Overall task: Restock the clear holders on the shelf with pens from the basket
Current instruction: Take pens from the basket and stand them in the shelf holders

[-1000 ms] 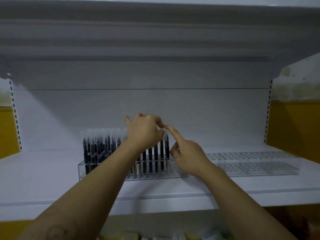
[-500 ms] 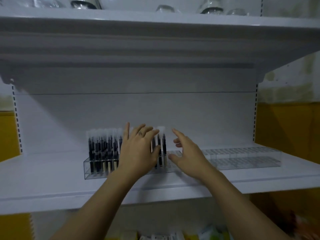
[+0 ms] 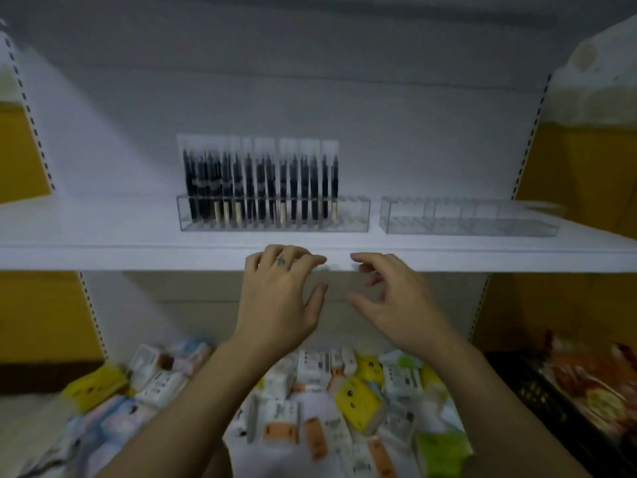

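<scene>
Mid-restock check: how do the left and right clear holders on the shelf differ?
The left holder carries dark pens standing upright across most of its slots; the right holder shows none. The left holder's only bare slots are at its right end; the right holder is bare along its whole length. Both are clear, slotted and sit side by side on the white shelf.

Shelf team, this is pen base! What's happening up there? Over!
Left hand open, empty; right hand open, empty. Left clear plastic holder mostly filled with black pens; right clear plastic holder empty. Nothing blocks the holders.

Pens (image 3: 259, 182) blurred, packets (image 3: 356, 400) labels unreadable
</scene>
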{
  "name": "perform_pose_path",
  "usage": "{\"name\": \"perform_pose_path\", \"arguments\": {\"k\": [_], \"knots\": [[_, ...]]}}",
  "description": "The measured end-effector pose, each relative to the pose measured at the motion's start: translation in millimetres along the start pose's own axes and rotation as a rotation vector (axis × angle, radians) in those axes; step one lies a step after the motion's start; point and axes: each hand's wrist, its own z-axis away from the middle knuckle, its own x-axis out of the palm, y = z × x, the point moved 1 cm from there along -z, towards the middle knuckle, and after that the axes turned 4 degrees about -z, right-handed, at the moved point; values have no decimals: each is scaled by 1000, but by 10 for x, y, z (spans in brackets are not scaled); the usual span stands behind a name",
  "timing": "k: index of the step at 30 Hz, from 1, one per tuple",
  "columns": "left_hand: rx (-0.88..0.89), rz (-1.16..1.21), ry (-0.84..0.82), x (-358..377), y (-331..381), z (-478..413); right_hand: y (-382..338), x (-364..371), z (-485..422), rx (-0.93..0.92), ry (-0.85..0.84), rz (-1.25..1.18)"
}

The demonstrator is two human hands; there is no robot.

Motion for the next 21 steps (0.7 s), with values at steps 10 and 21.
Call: {"name": "perform_pose_path", "arguments": {"k": [10,21], "knots": [[-91,70,-331,638,125,1017,665,770,898,243,-267,101],[-296,150,-837,1663,233,2270,1407,1578,1731,498,-615,136]]}}
